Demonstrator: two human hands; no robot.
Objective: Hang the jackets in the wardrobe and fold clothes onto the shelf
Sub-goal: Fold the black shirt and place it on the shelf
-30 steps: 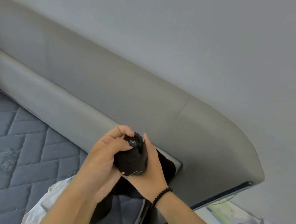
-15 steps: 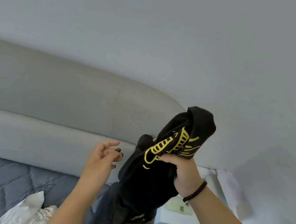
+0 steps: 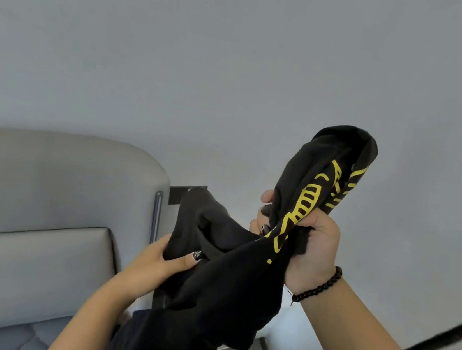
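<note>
Right hand (image 3: 313,241) fisted around bunched black garment (image 3: 227,286) with yellow print, raised in front of the wall. Left hand (image 3: 160,259) pinches a lower fold, thumb on top, likely searching for an edge to spread it out. Grey headboard (image 3: 45,194) behind.

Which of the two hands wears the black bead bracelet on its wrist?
The right hand, bunching the yellow-printed part of the black garment. The left hand, lower, holds a plain black fold, and its wrist is bare.

grey padded headboard (image 3: 45,194) against a plain wall (image 3: 210,54) — dark wall plate (image 3: 175,195) beside it.
</note>
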